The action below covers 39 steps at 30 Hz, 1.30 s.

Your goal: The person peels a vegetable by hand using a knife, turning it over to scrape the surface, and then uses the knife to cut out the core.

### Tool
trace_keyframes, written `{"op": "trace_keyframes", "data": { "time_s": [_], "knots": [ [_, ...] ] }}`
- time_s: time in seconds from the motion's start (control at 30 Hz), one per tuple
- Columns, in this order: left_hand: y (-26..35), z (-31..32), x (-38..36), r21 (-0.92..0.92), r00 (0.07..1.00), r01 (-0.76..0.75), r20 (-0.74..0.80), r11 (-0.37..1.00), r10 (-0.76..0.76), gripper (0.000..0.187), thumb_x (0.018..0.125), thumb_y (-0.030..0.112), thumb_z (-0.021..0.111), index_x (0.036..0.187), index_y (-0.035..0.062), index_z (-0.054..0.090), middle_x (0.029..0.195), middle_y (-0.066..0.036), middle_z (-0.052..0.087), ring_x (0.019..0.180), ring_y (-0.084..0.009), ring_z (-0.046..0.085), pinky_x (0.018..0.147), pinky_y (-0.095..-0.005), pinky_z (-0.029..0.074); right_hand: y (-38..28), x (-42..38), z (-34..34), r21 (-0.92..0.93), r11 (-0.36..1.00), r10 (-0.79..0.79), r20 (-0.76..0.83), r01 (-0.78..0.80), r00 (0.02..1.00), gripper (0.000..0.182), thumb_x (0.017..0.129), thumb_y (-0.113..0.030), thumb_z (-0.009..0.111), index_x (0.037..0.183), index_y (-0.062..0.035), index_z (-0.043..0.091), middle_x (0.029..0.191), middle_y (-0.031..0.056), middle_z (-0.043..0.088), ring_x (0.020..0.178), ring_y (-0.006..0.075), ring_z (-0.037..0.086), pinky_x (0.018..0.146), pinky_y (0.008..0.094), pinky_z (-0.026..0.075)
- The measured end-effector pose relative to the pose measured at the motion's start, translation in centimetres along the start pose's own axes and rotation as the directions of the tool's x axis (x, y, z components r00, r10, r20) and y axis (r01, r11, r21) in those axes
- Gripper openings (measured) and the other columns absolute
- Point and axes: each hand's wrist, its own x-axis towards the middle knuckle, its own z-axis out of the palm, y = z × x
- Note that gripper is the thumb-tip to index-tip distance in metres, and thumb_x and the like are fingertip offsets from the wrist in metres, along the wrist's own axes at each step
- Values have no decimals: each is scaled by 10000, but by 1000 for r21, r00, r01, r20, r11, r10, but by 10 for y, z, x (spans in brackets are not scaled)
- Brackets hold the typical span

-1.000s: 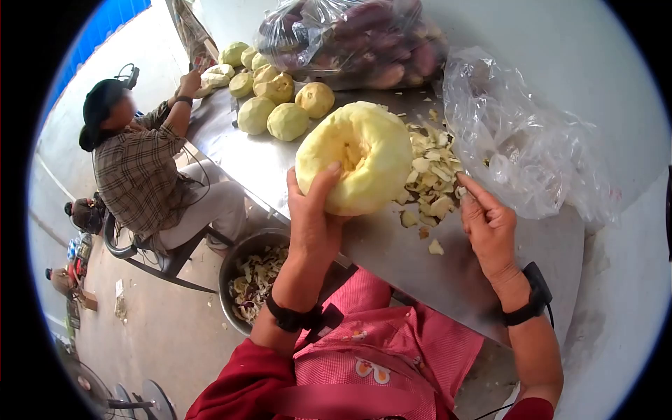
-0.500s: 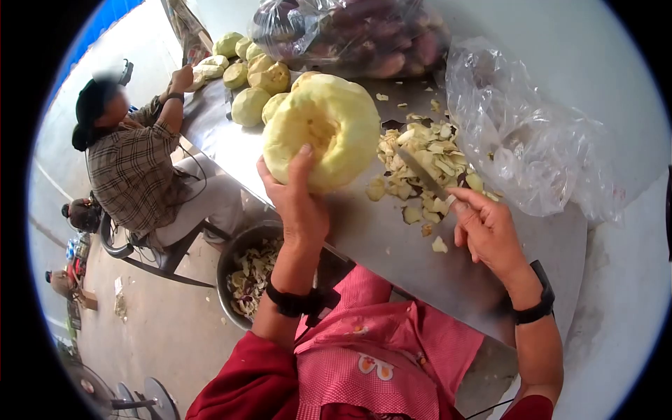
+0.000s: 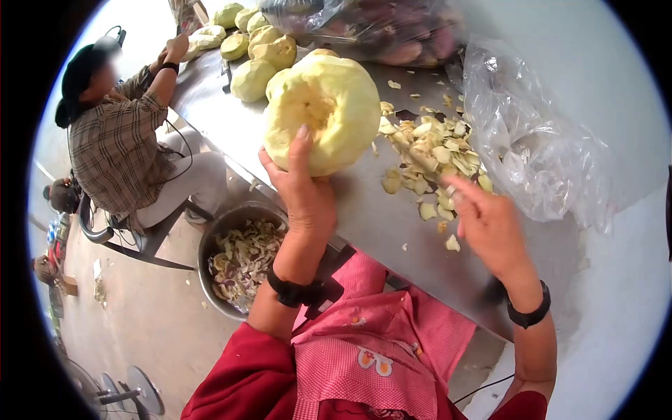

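My left hand [image 3: 305,196] holds up a large peeled eggplant [image 3: 350,98], pale yellow-green and round, with a hollow facing me. The thumb presses at the hollow's lower edge, while the other fingers lie behind and under it. In my right hand [image 3: 490,227] is a knife [image 3: 422,159], its blade blurred and pointing up-left over a heap of peelings [image 3: 448,143]. The blade is apart from the eggplant. The peelings are pale, some with dark purple skin, and lie on the metal table [image 3: 371,213].
Several peeled eggplants [image 3: 253,80] sit at the table's far left. Behind are a clear bag of purple eggplants [image 3: 392,31] and a crumpled plastic bag [image 3: 539,147]. A metal basin [image 3: 206,269] of peelings stands below the table edge. A seated person [image 3: 122,154] works at left.
The view has shifted slightly. My left hand keeps its grip on the eggplant, which has turned a little. My right hand and knife have moved and are now more blurred.
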Motion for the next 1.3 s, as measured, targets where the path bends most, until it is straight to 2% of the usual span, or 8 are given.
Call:
{"op": "trace_keyframes", "data": {
  "time_s": [0.27,0.37,0.57,0.67,0.9,0.97,1.1,1.3],
  "knots": [
    [2,-2,-2,-41,998,13,64,999,-10,683,846,271,747,1360,108,329,1278,-122,472,1176,-240,514,940,-401,488,-13,-1,0,-217,976,7,-64,-21,998,270,953,-189,578,1199,-177,691,686,175,631,637,364,628,600,430,484],
    [0,-5,6,-93,999,12,37,996,-9,685,842,277,749,1360,111,333,1287,-124,471,1185,-243,513,959,-396,476,-1,3,6,-274,943,-220,-90,189,971,297,963,-198,570,1243,-167,666,665,188,609,593,350,610,575,409,477],
    [-3,-9,10,-129,994,91,69,987,-82,707,850,290,742,1378,123,302,1300,-120,466,1186,-255,527,894,-413,525,-19,-15,-4,131,975,132,298,-177,945,301,976,-182,565,1259,-139,658,623,180,575,568,306,605,584,390,479],
    [-3,-10,11,-86,993,82,87,993,-75,713,855,313,739,1377,127,291,1311,-120,461,1170,-256,544,856,-421,547,6,-3,9,-109,993,-39,-36,35,999,307,973,-161,554,1261,-141,659,622,169,577,570,264,620,593,373,487],
    [-2,-11,8,-136,995,61,87,989,-49,735,859,330,735,1396,126,278,1325,-126,455,1181,-261,549,887,-424,556,-29,22,23,134,991,-4,132,-13,991,311,966,-181,550,1257,-139,652,749,214,645,641,350,647,625,434,508],
    [-2,-14,10,-145,995,57,88,988,-45,740,860,331,733,1402,125,273,1326,-128,455,1185,-261,548,890,-425,557,-20,31,25,-251,967,-30,23,35,999,323,961,-182,544,1267,-153,643,805,224,665,682,358,670,637,445,517],
    [-5,-15,11,-133,994,77,88,988,-66,747,864,335,728,1409,116,265,1326,-142,453,1173,-269,566,884,-430,570,-12,36,28,-73,996,-52,-66,47,997,324,955,-196,547,1263,-179,643,846,234,670,791,397,672,689,488,519],
    [2,-10,8,-105,985,97,150,990,-81,722,877,341,714,1374,84,256,1317,-176,446,1133,-319,598,821,-500,609,-14,48,43,-324,937,-156,-42,134,987,307,963,-207,529,1240,-139,644,846,236,667,777,408,660,691,485,516]
  ]
}}
